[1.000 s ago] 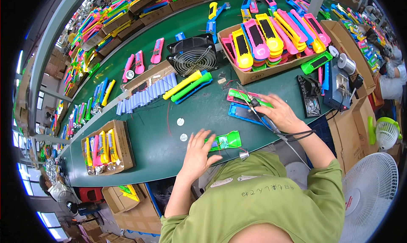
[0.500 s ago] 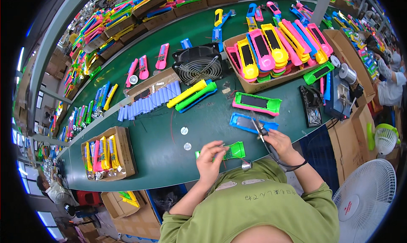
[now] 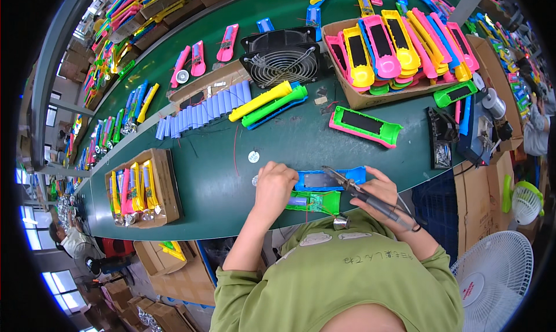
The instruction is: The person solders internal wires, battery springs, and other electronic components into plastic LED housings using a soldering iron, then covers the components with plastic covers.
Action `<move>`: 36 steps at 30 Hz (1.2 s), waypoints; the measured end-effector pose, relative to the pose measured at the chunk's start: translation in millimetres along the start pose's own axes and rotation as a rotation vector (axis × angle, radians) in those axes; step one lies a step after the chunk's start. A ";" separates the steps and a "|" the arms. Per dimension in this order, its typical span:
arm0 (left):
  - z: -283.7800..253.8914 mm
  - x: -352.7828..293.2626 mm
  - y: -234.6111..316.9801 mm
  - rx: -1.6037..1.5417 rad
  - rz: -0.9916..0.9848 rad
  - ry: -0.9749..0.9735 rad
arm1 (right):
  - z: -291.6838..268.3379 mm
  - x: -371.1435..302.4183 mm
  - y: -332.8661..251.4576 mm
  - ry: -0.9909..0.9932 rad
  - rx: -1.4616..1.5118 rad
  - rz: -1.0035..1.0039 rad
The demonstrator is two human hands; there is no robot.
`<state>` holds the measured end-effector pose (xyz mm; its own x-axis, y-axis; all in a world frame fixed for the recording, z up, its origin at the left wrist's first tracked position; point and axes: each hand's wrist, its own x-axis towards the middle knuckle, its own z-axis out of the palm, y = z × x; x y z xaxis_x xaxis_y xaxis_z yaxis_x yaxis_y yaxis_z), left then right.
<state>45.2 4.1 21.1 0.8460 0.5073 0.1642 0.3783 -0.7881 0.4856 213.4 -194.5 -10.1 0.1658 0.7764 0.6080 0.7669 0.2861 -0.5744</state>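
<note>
1. Left hand (image 3: pixel 275 187): fingers bent and drawn together at the left end of a blue casing (image 3: pixel 313 181); whether they grip it, cannot tell.
2. Right hand (image 3: pixel 379 193): closed round the dark handle of a soldering iron (image 3: pixel 389 210); index finger extended toward the casing's right end; iron's metal tip pointing up-left, over the blue casing.
3. Blue casing: dark inset panel; lying between the hands, just beyond a green casing (image 3: pixel 333 203).
4. Green casing: open, with circuit board and lilac battery; near the surface (image 3: pixel 214 199) edge; small metal cylinder (image 3: pixel 341 222) just beside it.
5. Green-and-pink casing (image 3: pixel 367 126): lying beyond the blue one, apart from both hands.
6. Beyond, on the surface: black fan (image 3: pixel 282 62); row of lilac batteries (image 3: pixel 202 113); carton (image 3: pixel 387 98) of coloured casings.
</note>
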 end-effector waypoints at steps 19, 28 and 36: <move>12.2 9.7 11.9 0.262 0.063 -0.212 | 32.9 20.9 -14.1 0.296 0.757 1.056; 13.1 15.8 13.7 0.330 0.048 -0.264 | 30.9 10.2 -16.1 0.349 0.799 0.973; 14.8 17.3 13.7 0.367 0.033 -0.264 | 7.4 -2.6 -5.8 0.282 0.075 0.236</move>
<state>70.5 -3.1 17.9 0.9087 0.4111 -0.0730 0.4175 -0.8980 0.1392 204.0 -194.1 -12.4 0.5045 0.6440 0.5751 0.6416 0.1661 -0.7489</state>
